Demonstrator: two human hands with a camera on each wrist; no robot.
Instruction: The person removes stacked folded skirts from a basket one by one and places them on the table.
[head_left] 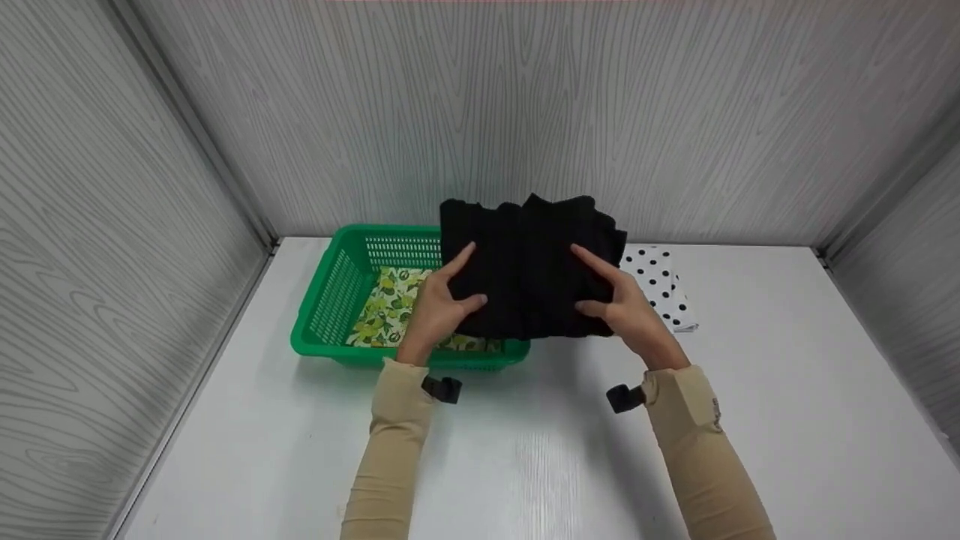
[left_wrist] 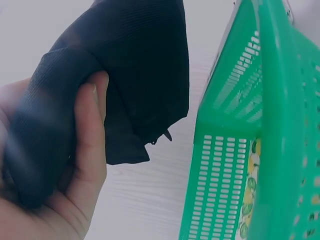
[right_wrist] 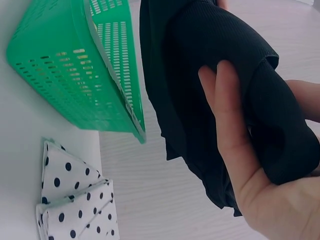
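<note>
A folded black cloth point(head_left: 525, 262) is held up in both hands, over the right part of the green basket point(head_left: 315, 330) in the head view. My left hand point(head_left: 439, 304) grips its left side, thumb and index finger on the near face. On the right side, my right hand point(head_left: 626, 307) grips it the same way. Both wrist views show fingers point(left_wrist: 90, 125) curled around the edge of the ribbed fabric point(right_wrist: 200, 75), which bends over in folds. Inside the basket lies a yellow-green lemon-print cloth point(head_left: 386, 307), partly hidden by the left hand and the black cloth.
A folded white cloth with black dots point(head_left: 660, 289) lies on the white table point(head_left: 525, 465) right of the basket, partly covered by the black cloth in the head view. Grey wood-grain panels point(head_left: 525, 97) enclose the back and both sides.
</note>
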